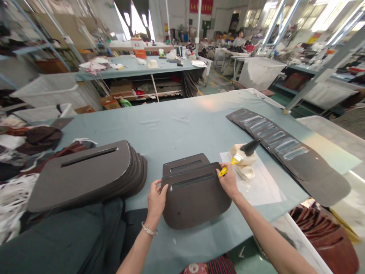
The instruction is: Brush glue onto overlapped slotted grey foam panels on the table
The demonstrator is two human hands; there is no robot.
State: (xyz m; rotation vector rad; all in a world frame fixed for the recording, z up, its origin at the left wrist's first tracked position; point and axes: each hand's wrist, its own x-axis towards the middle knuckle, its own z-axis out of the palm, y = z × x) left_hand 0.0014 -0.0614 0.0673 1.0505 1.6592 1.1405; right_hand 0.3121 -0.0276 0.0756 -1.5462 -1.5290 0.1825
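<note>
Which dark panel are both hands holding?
The front panel, gripped near its upper corners, partly hiding another panel; the left stack and right row lie apart.

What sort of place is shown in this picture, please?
Probably a factory workshop: a pile of similar dark panels lies on a broad blue-green worktable, the right hand holds a yellow-handled brush, and a large white bin stands among other worktables behind.

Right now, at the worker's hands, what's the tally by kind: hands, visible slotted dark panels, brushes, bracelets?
Hands: 2 (left hand, right hand)
Slotted dark panels: 2 (front panel, rear panel)
Yellow-handled brush: 1
Bracelet: 1
Total: 6
</note>
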